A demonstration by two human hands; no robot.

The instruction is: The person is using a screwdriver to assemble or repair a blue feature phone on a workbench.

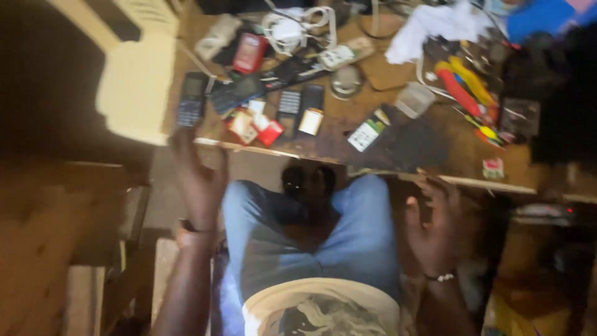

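- A seated person in blue jeans (367, 230) raises both hands before a cluttered wooden worktop (435, 163); the head view is blurred by motion.
- The left hand (200, 180) is spread, fingers released, grasping nothing; its fingertips reach up at the near edge of the worktop, just below a dark keypad phone (191, 99) lying at the near left.
- The right hand (435, 227) is open too, palm turned inward and fingers loosely curled, empty, hanging just below the worktop's near edge at the right; a beaded bracelet (443, 277) circles its wrist.
- The keypad phone rests flat on the worktop, beside a second dark handset (236, 93) and small red-and-white packets (258, 127).
- Farther back lie a red phone (250, 53), a white coiled cable (292, 28) and a white cloth (435, 25); red and yellow tool handles (463, 87) sit at the right.
- Judged from this view, a clean pick of the phone calls for the left hand to come down over its long sides, clear of the packets crowding it, with the other hand steadying nearby.
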